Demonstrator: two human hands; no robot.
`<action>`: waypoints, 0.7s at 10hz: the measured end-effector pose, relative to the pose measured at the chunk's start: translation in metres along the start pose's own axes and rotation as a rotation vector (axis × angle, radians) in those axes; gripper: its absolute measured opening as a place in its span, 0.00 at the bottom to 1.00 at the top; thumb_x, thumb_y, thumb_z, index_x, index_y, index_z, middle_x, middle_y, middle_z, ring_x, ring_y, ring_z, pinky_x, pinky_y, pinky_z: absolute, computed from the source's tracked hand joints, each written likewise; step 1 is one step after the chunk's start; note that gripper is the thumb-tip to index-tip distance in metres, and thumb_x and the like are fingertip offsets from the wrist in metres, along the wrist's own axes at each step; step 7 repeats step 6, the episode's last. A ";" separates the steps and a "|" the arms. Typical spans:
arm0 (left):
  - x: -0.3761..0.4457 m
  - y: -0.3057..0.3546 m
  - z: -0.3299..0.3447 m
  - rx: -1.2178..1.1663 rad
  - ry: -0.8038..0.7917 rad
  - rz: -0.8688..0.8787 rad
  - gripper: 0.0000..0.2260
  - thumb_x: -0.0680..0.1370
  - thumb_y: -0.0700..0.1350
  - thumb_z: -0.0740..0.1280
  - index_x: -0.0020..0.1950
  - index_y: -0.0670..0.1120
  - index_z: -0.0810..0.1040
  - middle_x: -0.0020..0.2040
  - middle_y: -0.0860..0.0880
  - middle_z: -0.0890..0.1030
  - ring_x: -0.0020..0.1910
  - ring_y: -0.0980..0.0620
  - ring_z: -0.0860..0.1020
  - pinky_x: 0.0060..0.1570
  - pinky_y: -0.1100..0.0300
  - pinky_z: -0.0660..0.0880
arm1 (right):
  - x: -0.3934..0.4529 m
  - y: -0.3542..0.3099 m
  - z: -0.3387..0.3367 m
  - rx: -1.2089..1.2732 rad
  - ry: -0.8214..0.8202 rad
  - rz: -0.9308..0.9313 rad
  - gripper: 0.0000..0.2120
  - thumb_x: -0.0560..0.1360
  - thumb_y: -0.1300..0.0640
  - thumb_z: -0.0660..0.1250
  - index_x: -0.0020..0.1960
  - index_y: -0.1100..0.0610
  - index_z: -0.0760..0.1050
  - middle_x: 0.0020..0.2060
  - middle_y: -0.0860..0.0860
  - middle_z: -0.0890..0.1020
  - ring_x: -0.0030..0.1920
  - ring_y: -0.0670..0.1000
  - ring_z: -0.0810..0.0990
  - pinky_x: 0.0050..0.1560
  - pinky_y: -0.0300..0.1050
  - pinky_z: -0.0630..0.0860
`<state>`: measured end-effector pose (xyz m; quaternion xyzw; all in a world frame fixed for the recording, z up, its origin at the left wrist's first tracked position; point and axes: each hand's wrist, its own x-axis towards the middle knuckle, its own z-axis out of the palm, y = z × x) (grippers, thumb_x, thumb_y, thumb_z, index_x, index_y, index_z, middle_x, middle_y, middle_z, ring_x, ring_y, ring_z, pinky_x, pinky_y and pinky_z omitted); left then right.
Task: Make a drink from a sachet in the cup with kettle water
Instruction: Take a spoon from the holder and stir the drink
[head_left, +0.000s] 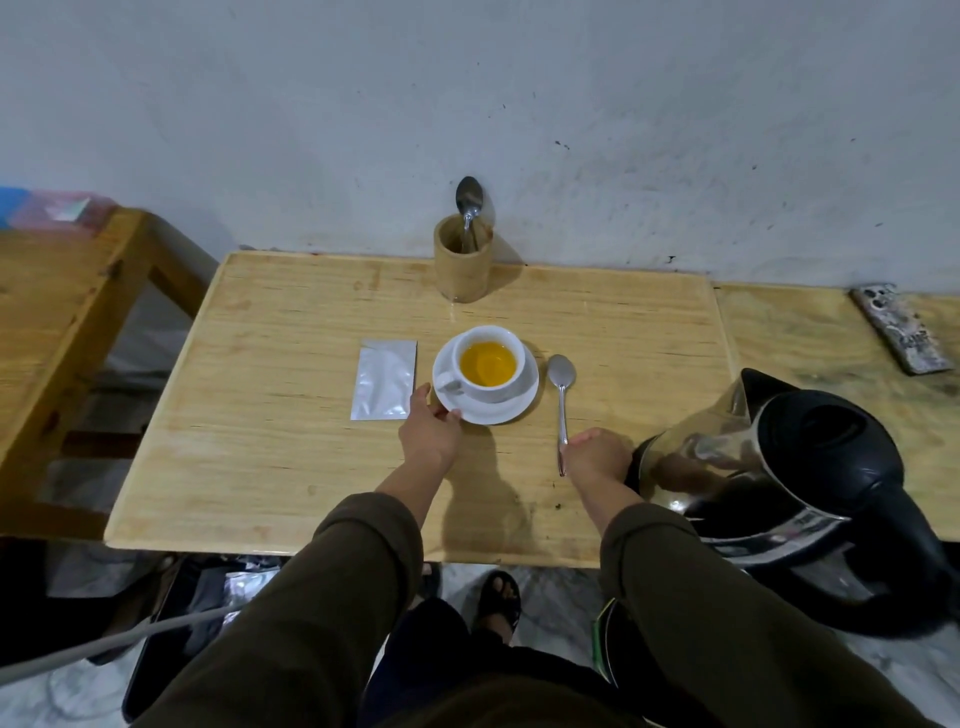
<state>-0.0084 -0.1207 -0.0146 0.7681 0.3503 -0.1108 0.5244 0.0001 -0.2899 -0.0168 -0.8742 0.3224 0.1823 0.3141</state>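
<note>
A white cup (488, 387) holding yellow liquid stands on a white saucer (498, 413) in the middle of the wooden table (291, 467). My left hand (430, 431) grips the saucer's near-left rim. A silver sachet (384, 379) lies flat to the left of the saucer. A metal spoon (562, 400) lies to the right of the saucer, bowl pointing away, and my right hand (597, 454) is closed on the end of its handle. The steel and black kettle (769, 467) stands at the table's right edge, right beside my right hand.
A bamboo holder (462, 265) with a second spoon (470, 200) stands at the back against the wall. A phone (901, 327) lies on the adjoining surface at the right. A wooden bench (62, 322) is at the left. A sandalled foot (498, 597) shows below the table.
</note>
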 end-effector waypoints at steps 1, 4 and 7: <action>-0.001 0.000 -0.001 0.002 -0.005 0.012 0.23 0.79 0.44 0.64 0.74 0.47 0.64 0.65 0.44 0.79 0.66 0.44 0.75 0.66 0.51 0.71 | 0.000 0.002 -0.001 -0.032 -0.002 -0.024 0.08 0.73 0.58 0.67 0.49 0.62 0.81 0.49 0.58 0.84 0.51 0.59 0.81 0.53 0.52 0.80; -0.001 0.001 -0.010 0.070 -0.075 0.024 0.21 0.80 0.44 0.63 0.73 0.46 0.66 0.66 0.44 0.78 0.67 0.44 0.74 0.64 0.53 0.71 | -0.011 -0.001 -0.004 0.017 0.015 -0.003 0.08 0.75 0.57 0.67 0.46 0.63 0.80 0.46 0.58 0.84 0.49 0.59 0.81 0.44 0.46 0.77; -0.007 0.002 -0.034 0.133 -0.153 0.057 0.25 0.80 0.45 0.61 0.76 0.45 0.60 0.70 0.42 0.74 0.69 0.42 0.72 0.66 0.52 0.69 | -0.025 -0.005 -0.004 0.093 0.113 -0.070 0.08 0.74 0.59 0.64 0.45 0.62 0.79 0.40 0.55 0.81 0.45 0.58 0.80 0.41 0.45 0.74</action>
